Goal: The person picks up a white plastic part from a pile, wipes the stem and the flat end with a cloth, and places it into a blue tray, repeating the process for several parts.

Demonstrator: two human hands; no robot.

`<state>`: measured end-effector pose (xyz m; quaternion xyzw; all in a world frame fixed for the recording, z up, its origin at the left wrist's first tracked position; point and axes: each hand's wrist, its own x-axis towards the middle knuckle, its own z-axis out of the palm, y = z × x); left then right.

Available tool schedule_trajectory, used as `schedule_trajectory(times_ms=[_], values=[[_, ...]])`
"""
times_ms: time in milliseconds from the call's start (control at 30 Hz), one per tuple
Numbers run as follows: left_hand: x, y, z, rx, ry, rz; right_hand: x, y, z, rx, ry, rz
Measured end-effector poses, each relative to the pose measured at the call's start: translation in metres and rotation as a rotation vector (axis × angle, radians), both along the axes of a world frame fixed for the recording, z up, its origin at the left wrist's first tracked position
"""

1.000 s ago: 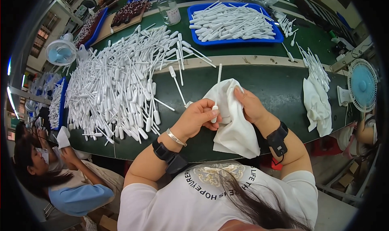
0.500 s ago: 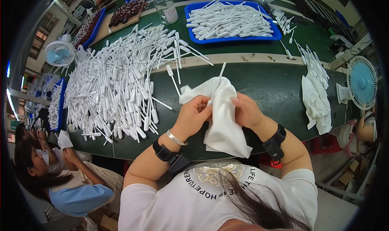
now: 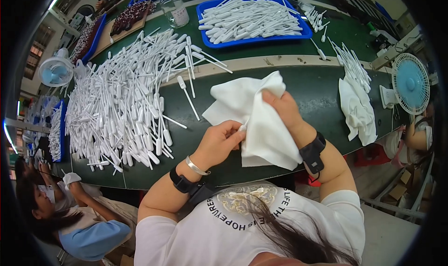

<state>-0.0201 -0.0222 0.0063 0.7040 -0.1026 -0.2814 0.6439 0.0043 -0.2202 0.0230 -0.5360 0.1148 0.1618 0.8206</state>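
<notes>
Since half a second ago, the right hand [image 3: 285,111] is reaching higher on the white cloth [image 3: 268,142], and the cloth is spreading wider, now hiding the thin stem seen poking above its top edge earlier. The whole view is also shifting slightly, with the desk [image 3: 322,100] and its load sitting further left.

At the far left, a small fan [image 3: 56,71] is standing by the desk, and below it a seated co-worker [image 3: 93,235] is holding up a small white cloth piece [image 3: 71,178]. A big heap of white droppers [image 3: 116,107] is covering the left part of the desk, bulbs and stems lying every way. Beyond it a glass jar [image 3: 175,13] is standing upright. A lone dropper [image 3: 181,82] is lying just right of the heap.

At the centre, the left hand [image 3: 217,142] is pinching, thumb and fingers together, a white dropper [image 3: 242,127]; its bulb end is showing at the fingertips, the rest lying out of sight in the cloth. The right hand is closing over the cloth, fingers largely hidden behind the folds.

Beyond the hands, a blue tray [image 3: 214,43] is holding more droppers. Further right, a crumpled cloth [image 3: 359,114] is lying against some droppers [image 3: 352,63], near a larger fan [image 3: 410,83].
</notes>
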Motion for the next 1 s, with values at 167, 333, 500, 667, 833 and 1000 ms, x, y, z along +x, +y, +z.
schedule_trajectory(times_ms=[167,333,500,667,833,1000], values=[[0.004,-0.001,-0.013,-0.426,0.435,0.103,-0.02,0.023,-0.02,-0.252,-0.476,0.29],[0.015,0.011,-0.014,-0.633,0.707,-0.187,-0.007,-0.005,-0.006,-0.031,-0.3,0.076],[0.023,0.02,-0.003,-0.4,0.485,-0.174,0.002,-0.006,-0.013,0.113,-0.215,-0.13],[0.028,0.026,0.01,-0.051,0.135,-0.154,0.005,-0.017,-0.013,0.096,-0.241,-0.156],[0.033,0.033,0.006,-0.206,0.21,-0.026,0.01,-0.021,-0.013,0.078,-0.191,0.089],[0.023,0.008,-0.015,-0.508,0.31,0.133,-0.016,0.021,-0.012,0.011,-0.076,0.351]])
